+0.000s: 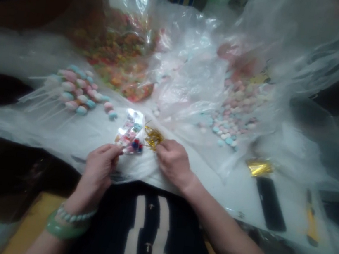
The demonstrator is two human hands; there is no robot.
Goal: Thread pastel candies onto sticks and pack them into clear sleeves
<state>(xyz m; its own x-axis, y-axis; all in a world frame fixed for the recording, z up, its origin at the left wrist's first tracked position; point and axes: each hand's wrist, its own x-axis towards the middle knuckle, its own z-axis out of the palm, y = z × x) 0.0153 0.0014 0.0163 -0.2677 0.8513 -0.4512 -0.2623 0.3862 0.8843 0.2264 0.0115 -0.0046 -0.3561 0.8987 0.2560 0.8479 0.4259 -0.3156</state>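
A dark top with pale stripes and small gold buttons [150, 224] fills the near edge, and two bare forearms reach forward above it. The left hand [97, 171], wearing a pale green bangle [65, 230] and a beaded bracelet [75, 215], is closed in a pinch on a clear cellophane packet [130, 132] with colourful printing and red and blue bits at its base. The right hand [174, 163] is also closed, its fingers pinching a tuft of gold twist ties [153, 138] just beside the packet. To the left, pastel candies on white sticks [74, 91] lie in a fanned bunch, while far right a larger heap of loose pastel candies [237, 111] remains off sticks. Orange and green gummy sweets [119, 58] lie far left of centre. Near right, a gold foil strip [259, 168], black phone [271, 204] and yellow utility knife [312, 218] rest on a white plastic sheet [26, 120]
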